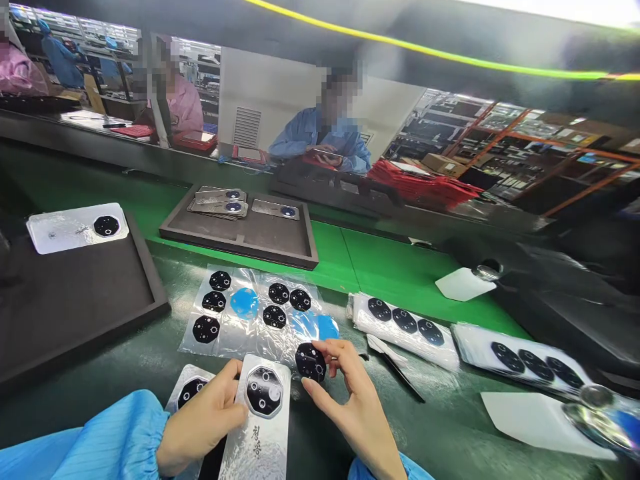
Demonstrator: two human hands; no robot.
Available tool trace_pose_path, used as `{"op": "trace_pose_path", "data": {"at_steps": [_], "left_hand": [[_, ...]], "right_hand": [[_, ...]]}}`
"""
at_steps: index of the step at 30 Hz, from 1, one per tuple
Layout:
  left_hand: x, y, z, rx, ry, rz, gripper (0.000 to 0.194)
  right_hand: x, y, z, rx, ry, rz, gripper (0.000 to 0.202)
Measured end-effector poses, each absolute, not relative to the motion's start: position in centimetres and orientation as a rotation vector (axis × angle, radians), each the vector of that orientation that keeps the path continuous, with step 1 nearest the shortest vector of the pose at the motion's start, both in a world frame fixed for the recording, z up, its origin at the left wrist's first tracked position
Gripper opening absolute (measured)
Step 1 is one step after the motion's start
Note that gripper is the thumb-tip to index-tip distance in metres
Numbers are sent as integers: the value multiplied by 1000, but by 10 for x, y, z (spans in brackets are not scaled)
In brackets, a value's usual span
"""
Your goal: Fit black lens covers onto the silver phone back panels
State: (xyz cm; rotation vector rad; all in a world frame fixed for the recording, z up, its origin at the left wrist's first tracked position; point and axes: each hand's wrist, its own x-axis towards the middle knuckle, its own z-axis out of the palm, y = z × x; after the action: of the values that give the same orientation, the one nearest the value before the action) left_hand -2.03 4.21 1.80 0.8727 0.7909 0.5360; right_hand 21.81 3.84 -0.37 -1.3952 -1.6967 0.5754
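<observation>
My left hand (205,417) is closed around the edge of a silver phone back cover (263,450), upright toward me with its octagonal black camera area at the top. To the right of it, my right hand (357,397) pinches a black octagonal camera lens plate (309,362) between thumb and fingers. The plate is beside the cover's top, apart from its camera area. Another phone back cover (181,382) lies partly hidden behind my left hand. Just beyond both hands, a clear plastic sheet (253,341) carries several black lens plates and blue patches.
Dark trays stand at the left (155,283) and back (240,248), with phone covers in them. On the right lie stacked lens-plate strips (440,348), black tweezers (403,378) and white cards (525,413). A person in blue (300,133) sits across the bench.
</observation>
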Motion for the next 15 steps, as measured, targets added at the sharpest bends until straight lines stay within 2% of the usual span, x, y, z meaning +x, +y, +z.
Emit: {"op": "trace_pose_path", "data": {"at_steps": [15], "left_hand": [[-23,43,17,878,822,500,42]], "right_hand": [[216,40,-2,-1399,-1700,594,33]]}}
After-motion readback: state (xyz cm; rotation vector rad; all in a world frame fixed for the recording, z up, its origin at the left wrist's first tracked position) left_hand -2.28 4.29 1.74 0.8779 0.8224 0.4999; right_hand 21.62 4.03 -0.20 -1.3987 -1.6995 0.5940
